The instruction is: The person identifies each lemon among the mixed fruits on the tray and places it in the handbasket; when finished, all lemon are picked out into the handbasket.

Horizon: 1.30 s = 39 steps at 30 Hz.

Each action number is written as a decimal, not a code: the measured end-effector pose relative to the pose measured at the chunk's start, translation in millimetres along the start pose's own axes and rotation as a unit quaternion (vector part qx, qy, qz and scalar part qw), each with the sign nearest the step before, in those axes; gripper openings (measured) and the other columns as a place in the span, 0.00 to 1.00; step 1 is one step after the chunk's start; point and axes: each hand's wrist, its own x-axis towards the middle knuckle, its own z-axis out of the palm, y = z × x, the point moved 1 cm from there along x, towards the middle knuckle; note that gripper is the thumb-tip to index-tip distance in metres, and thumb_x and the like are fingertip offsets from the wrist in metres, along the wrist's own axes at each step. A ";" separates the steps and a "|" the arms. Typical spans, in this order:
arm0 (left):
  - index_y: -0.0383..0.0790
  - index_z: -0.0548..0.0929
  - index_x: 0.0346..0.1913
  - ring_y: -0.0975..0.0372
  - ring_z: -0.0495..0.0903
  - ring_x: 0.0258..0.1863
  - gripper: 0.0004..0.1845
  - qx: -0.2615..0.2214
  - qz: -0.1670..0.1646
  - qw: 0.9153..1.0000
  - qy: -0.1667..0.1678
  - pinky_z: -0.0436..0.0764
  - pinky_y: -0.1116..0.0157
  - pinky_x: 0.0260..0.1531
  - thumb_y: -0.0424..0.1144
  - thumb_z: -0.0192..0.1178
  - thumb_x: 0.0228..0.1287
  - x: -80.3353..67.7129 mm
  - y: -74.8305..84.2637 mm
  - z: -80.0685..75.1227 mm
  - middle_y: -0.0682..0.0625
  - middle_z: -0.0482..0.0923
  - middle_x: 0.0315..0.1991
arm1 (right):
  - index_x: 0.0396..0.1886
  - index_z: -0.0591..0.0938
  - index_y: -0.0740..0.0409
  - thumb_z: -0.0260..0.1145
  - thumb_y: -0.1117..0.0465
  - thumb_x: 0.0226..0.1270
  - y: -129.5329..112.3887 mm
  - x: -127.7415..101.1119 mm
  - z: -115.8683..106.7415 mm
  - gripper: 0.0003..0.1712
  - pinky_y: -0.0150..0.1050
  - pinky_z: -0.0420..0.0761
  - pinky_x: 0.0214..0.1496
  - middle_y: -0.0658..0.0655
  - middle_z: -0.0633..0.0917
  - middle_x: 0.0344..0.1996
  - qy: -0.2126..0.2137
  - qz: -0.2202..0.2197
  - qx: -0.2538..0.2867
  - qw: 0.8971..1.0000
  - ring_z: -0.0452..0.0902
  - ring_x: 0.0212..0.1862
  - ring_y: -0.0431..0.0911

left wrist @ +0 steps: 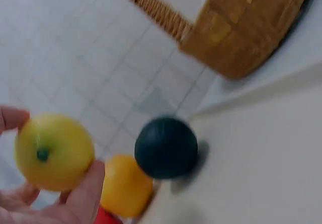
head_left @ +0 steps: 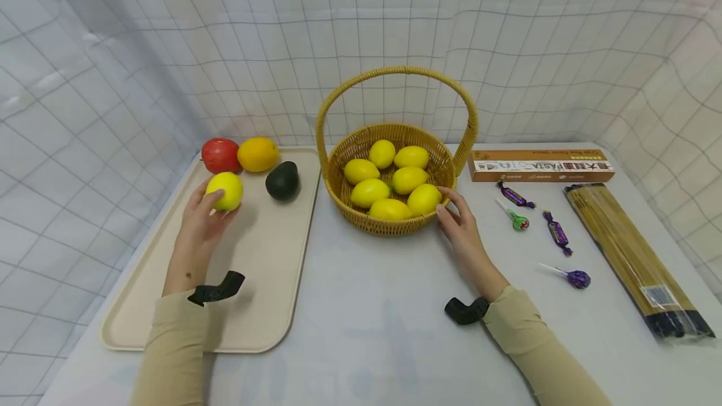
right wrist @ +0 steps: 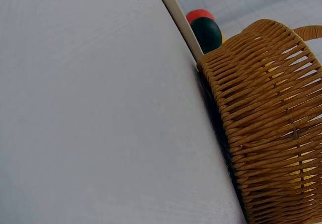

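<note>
My left hand [head_left: 204,217] grips a yellow lemon [head_left: 225,190] [left wrist: 53,152] over the beige tray [head_left: 265,281], fingers curled round it. Beside it on the tray lie a red apple [head_left: 220,155], an orange fruit [head_left: 257,153] [left wrist: 126,186] and a dark avocado [head_left: 282,180] [left wrist: 166,147]. My right hand [head_left: 458,221] rests with its fingers on the rim of the wicker basket [head_left: 339,196] [right wrist: 266,123], which holds several lemons [head_left: 389,183]. The right wrist view shows only the basket wall, no fingers.
Right of the basket lie a pasta box [head_left: 540,165], a long packet of spaghetti [head_left: 634,259], two wrapped candies [head_left: 557,232] and two lollipops [head_left: 572,276]. A gridded white curtain [head_left: 361,36] closes off the back and sides. The table's front middle [head_left: 366,318] is bare.
</note>
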 end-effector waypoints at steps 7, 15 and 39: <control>0.48 0.65 0.66 0.55 0.64 0.52 0.28 0.172 0.041 0.936 -0.304 0.76 0.65 0.46 0.28 0.49 0.64 -43.4 -23.4 97.2 0.47 0.57 0.63 | 0.70 0.60 0.51 0.50 0.53 0.74 -1.0 -0.4 0.3 0.27 0.49 0.61 0.67 0.50 0.53 0.72 -0.002 -0.006 -0.003 1.000 0.52 0.70 0.52; 0.47 0.57 0.71 0.55 0.58 0.62 0.30 0.099 -0.086 0.971 -0.198 0.61 0.56 0.61 0.29 0.49 0.68 -7.7 -68.9 172.0 0.48 0.51 0.69 | 0.70 0.61 0.51 0.50 0.53 0.74 7.3 -0.4 1.6 0.27 0.49 0.61 0.67 0.50 0.53 0.72 -0.009 0.003 -0.006 1.000 0.51 0.70 0.53; 0.41 0.59 0.71 0.53 0.59 0.63 0.30 0.186 -0.095 0.975 -0.078 0.60 0.53 0.62 0.31 0.51 0.67 24.9 -84.4 201.3 0.45 0.55 0.68 | 0.70 0.61 0.52 0.50 0.53 0.75 1.5 1.1 0.1 0.27 0.50 0.61 0.66 0.51 0.53 0.72 -0.003 -0.003 -0.012 1.000 0.52 0.70 0.54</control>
